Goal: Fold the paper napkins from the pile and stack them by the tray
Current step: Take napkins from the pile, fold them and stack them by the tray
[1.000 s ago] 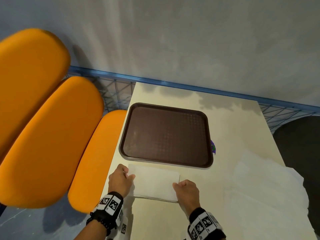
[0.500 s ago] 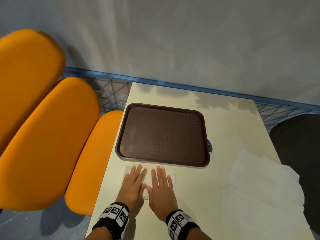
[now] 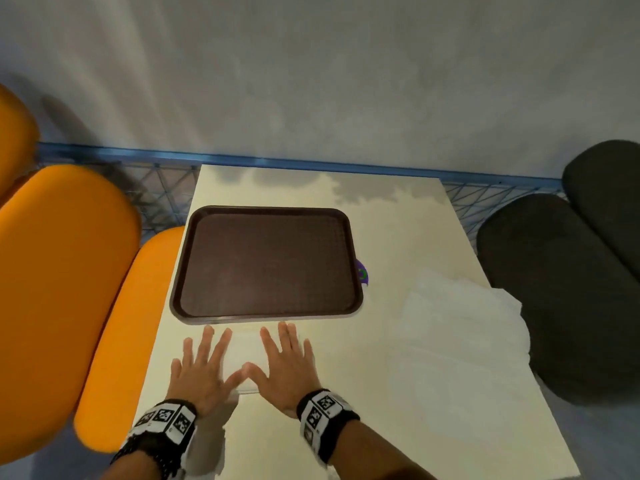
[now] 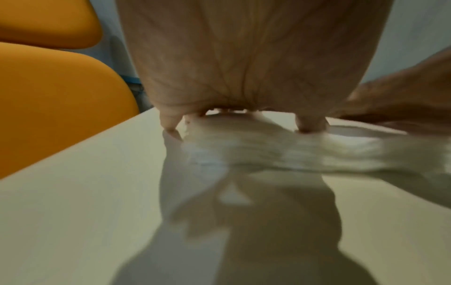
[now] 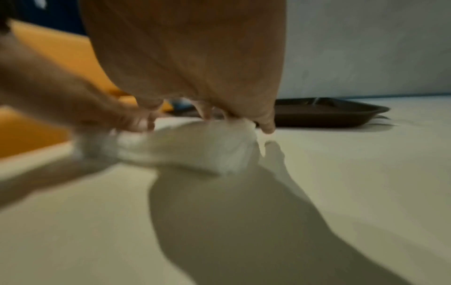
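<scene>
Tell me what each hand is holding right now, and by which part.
Nothing is gripped. The left hand and right hand lie flat, fingers spread, pressing the folded napkin from above, just in front of the tray.

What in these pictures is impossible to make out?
- Purple thing, head view: the brown tray hides most of it.
- Folded napkins, head view: left hand and right hand lie flat on them, so their number is unclear.
- Napkin pile, head view: pale against the table, sheets indistinguishable.
- Fingers, right wrist view: blurred.
</scene>
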The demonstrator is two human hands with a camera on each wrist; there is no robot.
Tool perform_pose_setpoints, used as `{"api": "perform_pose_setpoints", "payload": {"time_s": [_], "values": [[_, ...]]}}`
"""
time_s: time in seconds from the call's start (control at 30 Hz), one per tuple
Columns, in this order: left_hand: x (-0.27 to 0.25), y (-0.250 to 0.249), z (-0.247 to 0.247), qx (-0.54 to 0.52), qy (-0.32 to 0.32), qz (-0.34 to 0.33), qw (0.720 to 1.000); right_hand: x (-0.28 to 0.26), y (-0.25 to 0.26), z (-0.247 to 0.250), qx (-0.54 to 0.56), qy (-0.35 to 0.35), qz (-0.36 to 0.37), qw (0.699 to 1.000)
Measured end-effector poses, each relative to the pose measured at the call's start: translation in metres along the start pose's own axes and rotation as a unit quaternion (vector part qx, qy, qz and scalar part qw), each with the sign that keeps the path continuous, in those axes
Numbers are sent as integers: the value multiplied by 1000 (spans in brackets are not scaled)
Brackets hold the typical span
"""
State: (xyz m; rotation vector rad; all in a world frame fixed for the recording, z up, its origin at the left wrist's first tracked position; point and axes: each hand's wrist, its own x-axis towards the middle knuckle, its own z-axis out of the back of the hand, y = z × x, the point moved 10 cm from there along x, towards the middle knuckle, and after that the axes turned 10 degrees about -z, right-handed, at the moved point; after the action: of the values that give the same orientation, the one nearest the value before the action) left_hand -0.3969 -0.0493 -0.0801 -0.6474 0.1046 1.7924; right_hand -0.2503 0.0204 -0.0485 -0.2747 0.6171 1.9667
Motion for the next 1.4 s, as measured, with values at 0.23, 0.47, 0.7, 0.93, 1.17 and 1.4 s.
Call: {"api": "perform_pose_setpoints", "payload": {"time_s": [0.23, 0.47, 0.7, 0.93, 1.17, 1.4], "values": [[-12, -68, 54, 31, -99, 13, 995, -47, -113, 71, 278, -79, -60, 955], [8, -196, 34, 9, -57, -75, 995, -101, -324, 89, 285, -133, -295, 902], [11, -349, -26, -81, 57, -251, 963, -128, -448, 106, 302, -180, -443, 825], [78, -363, -40, -244, -15, -49, 968, -111, -473, 89, 323, -122, -433, 833], [93, -360, -40, -335, -42, 66, 939, -103, -475, 82, 312, -128, -396, 854], [90, -384, -16, -231, -105, -16, 967, -97, -482, 81, 331, -121, -376, 857]]}}
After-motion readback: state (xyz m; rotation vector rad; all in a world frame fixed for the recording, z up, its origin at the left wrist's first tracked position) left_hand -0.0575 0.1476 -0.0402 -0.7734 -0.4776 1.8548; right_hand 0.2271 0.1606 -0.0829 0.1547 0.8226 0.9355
